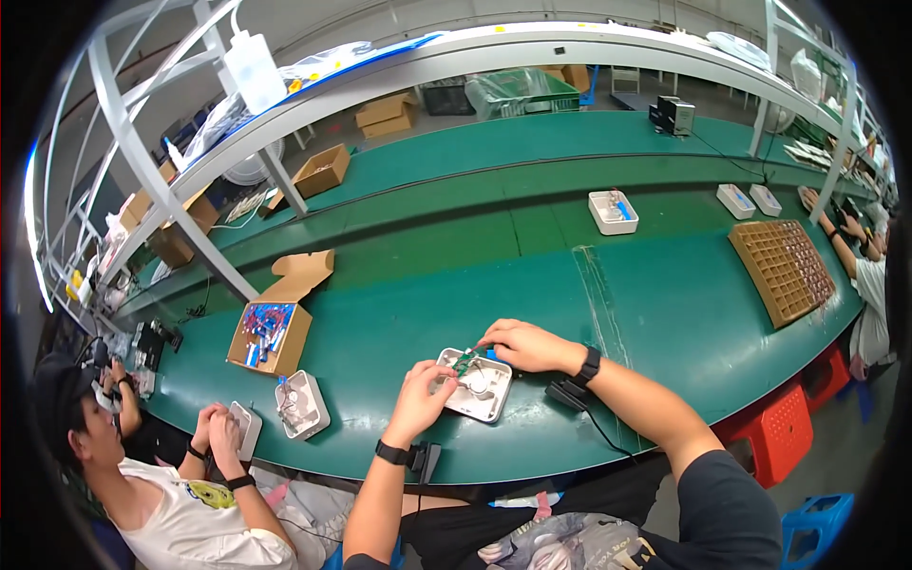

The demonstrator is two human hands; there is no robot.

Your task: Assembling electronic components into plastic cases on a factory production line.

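A white plastic housing (486, 411) lies on the green bench in front of me, its inside facing up. Over its upper part is a small green circuit board (463, 364), tilted. My left hand (425, 393) pinches the board's lower end between thumb and fingers. At the board's other end, the fingers of my right hand (525, 346) are drawn together; whatever they grip is too small to make out. A blue part (492, 354) shows beneath the right hand at the housing's edge. Thin wires run inside the housing.
A cardboard box (285, 344) of blue cylindrical cells stands at left, near another open housing (302, 407). A co-worker (204, 494) at left handles a similar housing. Farther off are one more housing (614, 213) and a brown divided tray (781, 273). A black device (567, 395) with a cable lies by my right forearm.
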